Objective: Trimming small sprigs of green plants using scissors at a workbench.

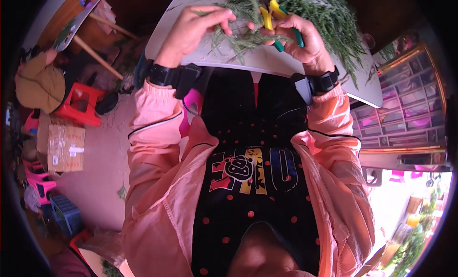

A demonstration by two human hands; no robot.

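Note:
My right hand [307,40] is wrapped round a pair of cutters with yellow and green handles [267,19]. The jaws point away from me and are partly lost among the leaves. Across from it, my left hand [199,29] has its thumb and fingers closed on a feathery green sprig [234,43]. Part of this sprig reaches toward the fingers of my right hand. Both hands are over the near edge of a white table [257,62]. A large heap of the same greenery [324,19] lies beyond and to the right of the cutters.
At the left are a red plastic stool [81,102], a taped cardboard box [66,148] and a blue crate [67,215]. A small board on wooden legs [98,57] stands at the upper left. A gold-framed lattice panel [405,100] is at the right, past the table corner.

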